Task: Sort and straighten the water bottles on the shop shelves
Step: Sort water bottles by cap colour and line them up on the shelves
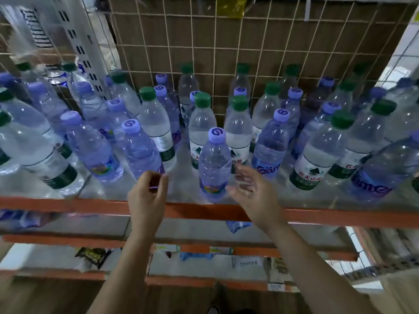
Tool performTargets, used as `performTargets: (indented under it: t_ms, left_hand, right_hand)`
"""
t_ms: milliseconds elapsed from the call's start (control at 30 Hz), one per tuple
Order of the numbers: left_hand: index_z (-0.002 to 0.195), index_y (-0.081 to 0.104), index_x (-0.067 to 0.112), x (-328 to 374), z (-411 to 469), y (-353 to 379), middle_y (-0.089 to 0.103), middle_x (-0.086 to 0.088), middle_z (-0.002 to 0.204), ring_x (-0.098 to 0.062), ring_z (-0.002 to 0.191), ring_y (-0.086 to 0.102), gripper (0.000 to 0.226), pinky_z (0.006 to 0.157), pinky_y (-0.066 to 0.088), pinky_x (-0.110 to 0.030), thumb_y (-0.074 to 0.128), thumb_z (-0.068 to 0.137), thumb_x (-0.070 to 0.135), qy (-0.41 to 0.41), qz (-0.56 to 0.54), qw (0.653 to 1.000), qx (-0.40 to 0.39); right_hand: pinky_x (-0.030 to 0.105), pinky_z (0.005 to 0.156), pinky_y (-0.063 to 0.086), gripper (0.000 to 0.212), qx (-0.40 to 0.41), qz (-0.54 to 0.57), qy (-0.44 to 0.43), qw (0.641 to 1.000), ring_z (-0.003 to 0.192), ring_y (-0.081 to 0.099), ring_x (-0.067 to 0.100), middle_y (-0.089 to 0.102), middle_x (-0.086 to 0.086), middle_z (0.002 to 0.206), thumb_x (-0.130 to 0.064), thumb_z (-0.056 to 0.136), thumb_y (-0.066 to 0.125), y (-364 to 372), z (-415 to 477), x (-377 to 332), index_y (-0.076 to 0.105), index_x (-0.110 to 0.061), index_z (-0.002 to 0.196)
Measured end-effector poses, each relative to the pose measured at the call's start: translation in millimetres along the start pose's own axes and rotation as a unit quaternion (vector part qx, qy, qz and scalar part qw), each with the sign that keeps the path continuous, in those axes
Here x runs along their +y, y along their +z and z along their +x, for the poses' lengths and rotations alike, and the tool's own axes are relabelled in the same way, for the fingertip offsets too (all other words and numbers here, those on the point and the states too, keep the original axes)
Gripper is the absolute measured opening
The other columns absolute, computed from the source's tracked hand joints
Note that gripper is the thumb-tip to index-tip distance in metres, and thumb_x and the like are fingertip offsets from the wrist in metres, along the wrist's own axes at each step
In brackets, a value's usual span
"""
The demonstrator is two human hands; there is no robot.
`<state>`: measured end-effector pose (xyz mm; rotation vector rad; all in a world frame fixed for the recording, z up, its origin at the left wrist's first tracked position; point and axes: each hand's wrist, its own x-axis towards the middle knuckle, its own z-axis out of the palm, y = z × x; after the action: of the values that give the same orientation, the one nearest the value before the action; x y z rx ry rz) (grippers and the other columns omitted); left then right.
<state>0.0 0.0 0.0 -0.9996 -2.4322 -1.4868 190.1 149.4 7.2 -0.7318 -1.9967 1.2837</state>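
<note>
Several water bottles stand mixed on the top shelf (pixel 186 209), some with purple caps and some with green caps. One purple-capped bottle (pixel 214 164) stands upright alone at the front edge. My right hand (pixel 251 191) is just right of it, fingers spread, not touching. My left hand (pixel 148 193) hovers at the shelf's front edge, fingers loosely curled, below another purple-capped bottle (pixel 140 150). A green-capped bottle (pixel 201 128) stands behind the front one.
A wire grid (pixel 249 53) backs the shelf and another grid panel (pixel 45 53) closes its left side. Orange rails edge the lower shelves (pixel 181 248), which hold small packets. A white slotted upright (pixel 79 41) stands at the back left.
</note>
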Motion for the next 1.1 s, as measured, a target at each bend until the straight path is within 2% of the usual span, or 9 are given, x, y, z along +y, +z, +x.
performTargets:
  t_ms: [100,200,333,433,533,767,833,967,1100]
  left_hand:
    - [0.072,0.057,0.014,-5,8,-5,0.054,0.003,0.06,-0.012,0.052,0.047,0.028,0.054,0.032,-0.015,0.065,0.092,0.031,-0.027,0.039,0.997,0.067]
    - [0.071,0.052,0.013,-5,10,-5,0.051,0.006,0.06,-0.006,0.055,0.046,0.034,0.057,0.033,-0.008,0.07,0.086,0.037,-0.087,0.007,0.989,0.116]
    - [0.101,0.048,0.017,-20,17,-6,0.057,-0.007,0.095,-0.021,0.081,0.056,0.049,0.073,0.043,-0.02,0.075,0.076,0.048,-0.115,-0.054,0.985,0.118]
    - [0.12,0.047,0.017,-30,27,-3,0.058,-0.007,0.115,-0.02,0.1,0.06,0.066,0.084,0.05,-0.031,0.081,0.072,0.05,-0.118,-0.109,0.984,0.074]
    - [0.116,0.047,0.03,-32,31,-2,0.064,-0.002,0.111,-0.018,0.097,0.066,0.061,0.078,0.052,-0.023,0.079,0.068,0.051,-0.104,-0.185,0.977,0.022]
    - [0.103,0.048,0.044,-16,34,-5,0.068,-0.006,0.101,-0.012,0.086,0.069,0.054,0.077,0.056,-0.027,0.083,0.062,0.048,-0.052,-0.193,0.979,0.039]
    - [0.096,0.049,0.048,-4,29,-6,0.067,-0.013,0.1,-0.02,0.086,0.069,0.047,0.078,0.057,-0.033,0.082,0.063,0.043,-0.037,-0.225,0.972,0.05]
    - [0.099,0.049,0.026,24,15,-13,0.063,-0.008,0.096,-0.019,0.086,0.065,0.047,0.081,0.054,-0.035,0.082,0.067,0.036,-0.016,-0.259,0.964,0.061]
    - [0.094,0.047,0.021,39,-13,-35,0.062,-0.004,0.095,-0.018,0.086,0.065,0.045,0.083,0.055,-0.041,0.081,0.067,0.033,-0.084,-0.307,0.947,0.045]
  right_hand:
    - [0.017,0.093,0.047,0.055,-0.019,-0.008,-0.008,1.0,0.111,0.058,-0.001,0.06,-0.019,0.123,-0.028,0.081,0.079,12,10,-2,0.051,-0.032,0.128]
    - [0.028,0.097,0.049,0.061,-0.017,-0.013,-0.024,0.999,0.112,0.06,0.005,0.063,-0.016,0.12,-0.033,0.076,0.082,18,18,-3,0.051,-0.026,0.129]
    - [0.02,0.094,0.047,0.061,-0.009,-0.027,-0.038,0.999,0.11,0.06,0.0,0.062,-0.027,0.115,-0.033,0.072,0.085,23,24,-6,0.048,-0.041,0.12]
    - [0.021,0.094,0.048,0.064,0.001,-0.011,-0.029,1.0,0.11,0.061,0.001,0.065,-0.019,0.116,-0.027,0.071,0.087,27,24,-4,0.051,-0.03,0.124]
    - [0.04,0.097,0.051,0.068,-0.002,0.01,-0.019,1.0,0.112,0.063,0.01,0.065,-0.011,0.12,-0.028,0.072,0.086,30,25,-3,0.049,-0.019,0.129]
    - [0.049,0.097,0.05,0.069,0.001,0.073,-0.02,0.997,0.113,0.063,0.019,0.065,0.0,0.121,-0.03,0.071,0.083,25,24,-13,0.05,-0.014,0.129]
    - [0.046,0.094,0.053,0.065,-0.003,0.092,-0.026,0.995,0.111,0.065,0.021,0.066,0.003,0.118,-0.03,0.072,0.082,19,22,-19,0.051,-0.012,0.126]
    - [0.031,0.084,0.055,0.05,-0.017,0.149,-0.034,0.988,0.106,0.067,0.017,0.068,0.004,0.113,-0.02,0.077,0.077,9,12,-36,0.053,-0.014,0.121]
    - [0.027,0.079,0.055,0.036,-0.063,0.186,-0.016,0.98,0.098,0.069,0.011,0.072,-0.007,0.102,-0.027,0.078,0.068,14,-6,-46,0.058,-0.018,0.111]
